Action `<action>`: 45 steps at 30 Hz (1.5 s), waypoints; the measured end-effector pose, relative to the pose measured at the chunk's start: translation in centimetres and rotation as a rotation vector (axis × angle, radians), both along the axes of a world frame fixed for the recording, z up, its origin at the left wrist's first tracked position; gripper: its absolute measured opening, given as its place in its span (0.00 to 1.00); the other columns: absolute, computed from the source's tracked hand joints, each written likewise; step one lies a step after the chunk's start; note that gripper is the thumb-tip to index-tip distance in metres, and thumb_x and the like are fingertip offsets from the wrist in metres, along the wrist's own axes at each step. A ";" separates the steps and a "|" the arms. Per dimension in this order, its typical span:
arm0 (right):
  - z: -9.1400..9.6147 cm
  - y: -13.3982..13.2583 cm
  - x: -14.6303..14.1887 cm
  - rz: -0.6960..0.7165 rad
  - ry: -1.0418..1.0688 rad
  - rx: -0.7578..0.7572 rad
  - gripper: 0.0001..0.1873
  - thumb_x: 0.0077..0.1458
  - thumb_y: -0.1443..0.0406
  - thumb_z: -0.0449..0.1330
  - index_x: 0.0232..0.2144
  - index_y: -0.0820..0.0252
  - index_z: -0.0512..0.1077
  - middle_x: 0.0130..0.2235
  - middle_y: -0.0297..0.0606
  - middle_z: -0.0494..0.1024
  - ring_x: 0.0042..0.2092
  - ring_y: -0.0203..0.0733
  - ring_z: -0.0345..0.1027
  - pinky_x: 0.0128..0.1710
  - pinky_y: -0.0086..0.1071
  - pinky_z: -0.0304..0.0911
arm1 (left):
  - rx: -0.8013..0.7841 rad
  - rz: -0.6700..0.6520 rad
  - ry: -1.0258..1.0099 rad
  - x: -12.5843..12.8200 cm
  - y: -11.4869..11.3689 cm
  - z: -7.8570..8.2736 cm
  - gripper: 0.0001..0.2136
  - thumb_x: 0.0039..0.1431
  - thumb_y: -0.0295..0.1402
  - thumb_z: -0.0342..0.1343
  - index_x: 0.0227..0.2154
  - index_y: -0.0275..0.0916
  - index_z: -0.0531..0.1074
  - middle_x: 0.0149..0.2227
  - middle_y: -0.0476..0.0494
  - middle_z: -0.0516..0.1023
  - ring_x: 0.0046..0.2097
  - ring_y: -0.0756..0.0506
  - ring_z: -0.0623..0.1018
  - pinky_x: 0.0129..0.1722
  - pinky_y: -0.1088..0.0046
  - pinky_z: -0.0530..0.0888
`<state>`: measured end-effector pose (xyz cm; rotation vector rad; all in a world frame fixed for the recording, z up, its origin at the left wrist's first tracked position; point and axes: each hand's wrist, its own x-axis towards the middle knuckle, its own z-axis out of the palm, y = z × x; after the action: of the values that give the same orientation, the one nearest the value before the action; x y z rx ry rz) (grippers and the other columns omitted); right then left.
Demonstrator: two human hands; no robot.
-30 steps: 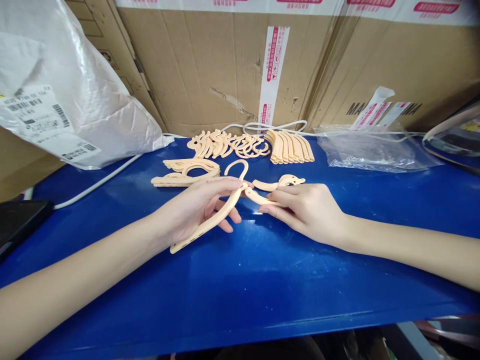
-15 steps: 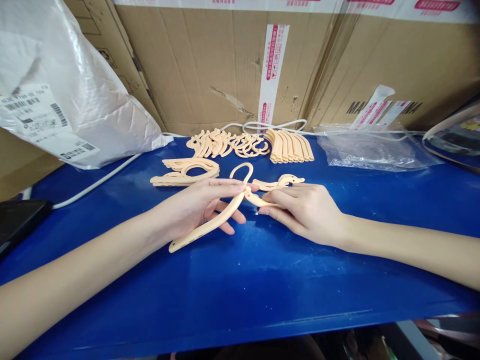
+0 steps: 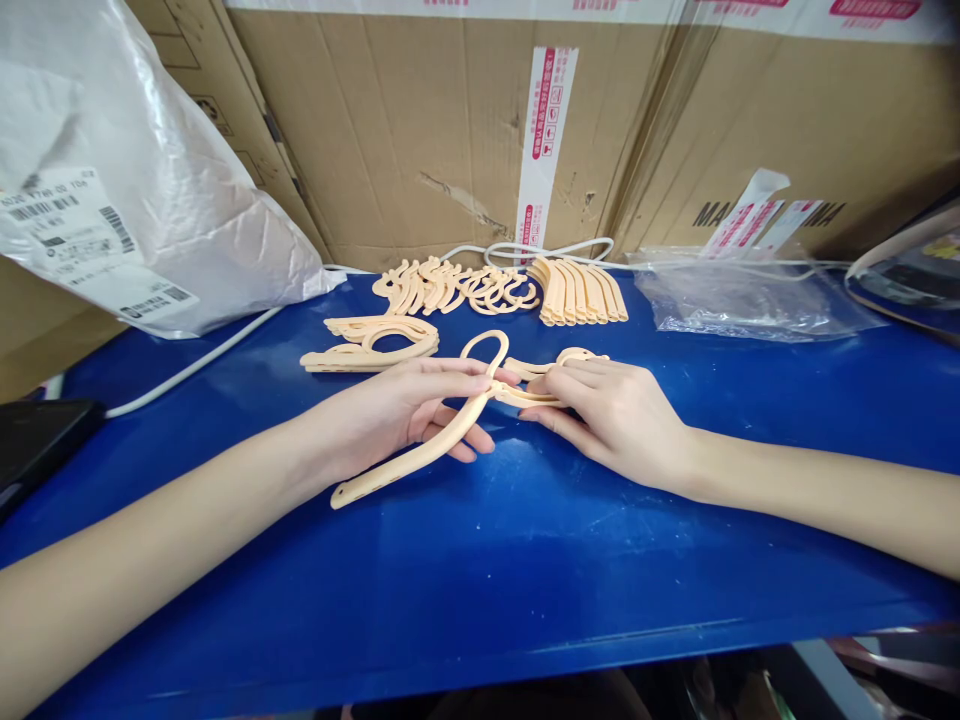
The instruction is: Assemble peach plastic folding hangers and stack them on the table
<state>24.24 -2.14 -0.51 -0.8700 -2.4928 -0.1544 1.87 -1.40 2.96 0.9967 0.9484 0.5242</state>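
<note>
Between my hands is a cream plastic folding hanger [image 3: 420,452] with a curved hook on top. My left hand [image 3: 397,405] pinches its centre joint between thumb and forefinger, the other fingers loosely spread behind one arm that slants toward me. My right hand [image 3: 619,425] is closed around the hanger's other arm, whose outer end is hidden by the fingers. Just behind my right hand lies another cream hanger piece [image 3: 581,354], partly covered. Folded hangers [image 3: 367,345] lie stacked beyond my left hand.
Loose curved arms [image 3: 412,287], hooks [image 3: 501,290] and a row of hanger arms [image 3: 577,292] lie along the back of the blue table [image 3: 487,580]. Cardboard boxes [image 3: 420,130] stand behind, with a white parcel bag [image 3: 165,190] left and a clear plastic bag [image 3: 742,290] right.
The hanger arm in my right hand has swung slightly upward and lies closer in line with the joint. The left arm's free end has shifted a little to the left.
</note>
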 end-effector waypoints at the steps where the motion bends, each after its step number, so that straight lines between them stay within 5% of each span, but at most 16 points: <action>1: 0.0 0.0 0.0 0.000 -0.001 -0.008 0.13 0.65 0.60 0.52 0.36 0.63 0.71 0.39 0.41 0.80 0.37 0.40 0.73 0.37 0.32 0.63 | 0.004 -0.004 -0.004 0.0 0.0 0.0 0.08 0.62 0.28 0.54 0.43 0.36 0.74 0.35 0.46 0.79 0.26 0.51 0.80 0.24 0.81 0.80; 11: 0.2 -0.1 0.0 -0.016 -0.004 -0.035 0.14 0.65 0.59 0.52 0.36 0.63 0.73 0.37 0.40 0.81 0.35 0.39 0.74 0.33 0.30 0.62 | 0.103 -0.018 -0.002 -0.2 0.2 -0.5 0.05 0.62 0.27 0.55 0.39 0.37 0.73 0.28 0.48 0.80 0.28 0.47 0.82 0.26 0.78 0.80; 21: 0.3 -0.5 0.0 -0.010 -0.074 -0.001 0.18 0.67 0.59 0.48 0.39 0.62 0.76 0.33 0.35 0.80 0.33 0.38 0.75 0.26 0.30 0.56 | 0.087 0.001 0.060 -0.2 0.2 -0.5 0.10 0.62 0.28 0.56 0.46 0.38 0.75 0.29 0.46 0.81 0.30 0.48 0.82 0.26 0.79 0.80; 39: 0.2 -0.7 0.3 0.030 -0.090 0.032 0.22 0.66 0.60 0.48 0.25 0.62 0.72 0.21 0.31 0.74 0.21 0.30 0.65 0.21 0.30 0.44 | 0.147 -0.144 0.115 -0.5 0.4 -1.1 0.12 0.62 0.33 0.57 0.48 0.41 0.74 0.39 0.43 0.82 0.32 0.49 0.82 0.30 0.79 0.79; 45: 0.2 -0.6 0.3 0.049 -0.089 0.055 0.22 0.66 0.60 0.48 0.24 0.61 0.71 0.21 0.31 0.73 0.22 0.30 0.64 0.22 0.30 0.44 | 0.157 -0.174 0.124 -0.5 0.3 -1.0 0.14 0.64 0.35 0.56 0.51 0.41 0.73 0.36 0.42 0.83 0.30 0.50 0.81 0.29 0.80 0.77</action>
<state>24.52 -2.71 -0.28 -0.7952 -2.5767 -0.2494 1.36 -1.06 1.93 1.2528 0.9297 0.3989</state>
